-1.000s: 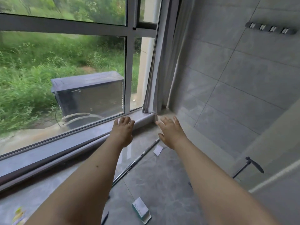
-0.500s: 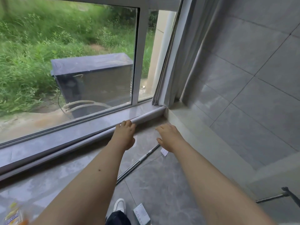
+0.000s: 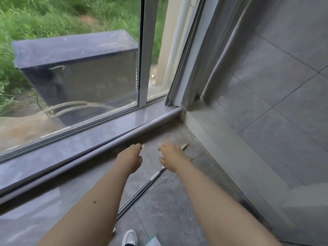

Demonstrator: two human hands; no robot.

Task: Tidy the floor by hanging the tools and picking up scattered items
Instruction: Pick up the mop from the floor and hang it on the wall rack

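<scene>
A long metal tool pole (image 3: 142, 189) lies on the grey tiled floor, running diagonally from near my feet to the corner, where its white tip (image 3: 184, 145) shows. My right hand (image 3: 172, 158) hovers over the pole's upper part, fingers apart, holding nothing, and it hides that stretch of the pole. My left hand (image 3: 130, 159) reaches out beside it, just left of the pole and close to the window ledge, also holding nothing. A small white and green box (image 3: 154, 243) lies at the bottom edge.
A low grey window ledge (image 3: 88, 144) runs along the left under a big window. A grey curtain (image 3: 204, 64) hangs in the corner. The tiled wall (image 3: 275, 103) with a pale skirting (image 3: 221, 148) closes the right side. My white shoe (image 3: 129, 237) stands at the bottom.
The view has tipped down and closer to the floor corner. Both hands have dropped lower toward the pole, and the pole's white tip now shows beyond my right hand.
</scene>
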